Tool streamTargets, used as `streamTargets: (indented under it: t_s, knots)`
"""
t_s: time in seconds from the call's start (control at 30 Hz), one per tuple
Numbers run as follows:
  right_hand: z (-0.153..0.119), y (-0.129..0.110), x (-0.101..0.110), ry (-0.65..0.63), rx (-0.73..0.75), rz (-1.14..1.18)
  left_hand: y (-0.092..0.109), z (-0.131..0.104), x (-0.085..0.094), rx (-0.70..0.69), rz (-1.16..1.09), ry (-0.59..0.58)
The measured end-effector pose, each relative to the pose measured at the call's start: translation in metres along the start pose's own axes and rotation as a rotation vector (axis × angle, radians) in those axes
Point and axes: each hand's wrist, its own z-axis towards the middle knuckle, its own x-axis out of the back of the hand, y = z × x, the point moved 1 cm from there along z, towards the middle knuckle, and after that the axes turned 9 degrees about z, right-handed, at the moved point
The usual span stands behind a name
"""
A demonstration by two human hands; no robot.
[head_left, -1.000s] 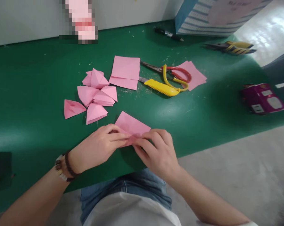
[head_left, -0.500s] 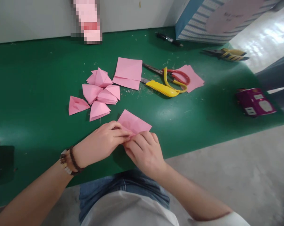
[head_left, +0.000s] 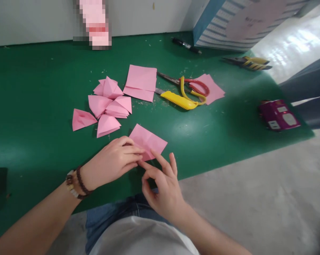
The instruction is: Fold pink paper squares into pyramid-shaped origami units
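Observation:
A creased square of pink paper (head_left: 148, 139) lies on the green tabletop in front of me. My left hand (head_left: 116, 157) grips its lower left edge, fingers pressed together; the thumb is out of sight under the hand. Close beside it, my right hand (head_left: 162, 187) has its fingers spread and stretched out, with fingertips touching the paper's lower edge. Beyond my left hand sit several folded pink paper pieces (head_left: 108, 102), and one more folded piece (head_left: 83, 119) lies to their left. Flat pink sheets (head_left: 141, 78) rest behind the paper.
Scissors (head_left: 186, 86) with red and yellow handles overlap more pink sheets (head_left: 214, 88). Further back are a pen (head_left: 186, 45), pliers (head_left: 247, 62) and a striped box (head_left: 234, 26). A purple box (head_left: 280, 115) stands near the right edge; a person's legs (head_left: 306, 88) are beyond it.
My right hand has come off its grip on the paper, lowered slightly and spread its fingers. My left hand stays on the paper. The whole view has shifted a little.

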Motion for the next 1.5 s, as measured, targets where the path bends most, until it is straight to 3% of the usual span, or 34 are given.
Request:
streamTargets:
  t_s: [0.17,0.5,0.93,1.07,1.23,1.37,1.5]
  knots:
    - [-0.001,-0.001,-0.002,-0.015,-0.056,0.011,-0.001,-0.001,-0.002,0.0,0.002,-0.003]
    - [-0.002,0.006,0.017,0.017,-0.157,-0.039,-0.002,-0.001,-0.001,-0.034,0.032,-0.028]
    - [-0.007,0.025,0.03,0.112,-0.172,-0.038,-0.004,-0.002,-0.004,-0.047,0.075,-0.004]
    - [0.011,0.053,0.05,0.154,0.014,-0.07,-0.005,-0.002,0.0,-0.134,0.162,-0.026]
    - [0.053,0.078,0.061,-0.114,0.421,-0.204,-0.007,-0.003,0.007,-0.216,0.212,-0.059]
    - [0.065,0.074,0.057,-0.173,0.594,-0.187,-0.004,-0.004,0.01,-0.159,0.221,-0.051]
    - [0.056,0.063,0.053,-0.202,0.612,-0.141,-0.002,-0.006,0.01,-0.155,0.298,-0.089]
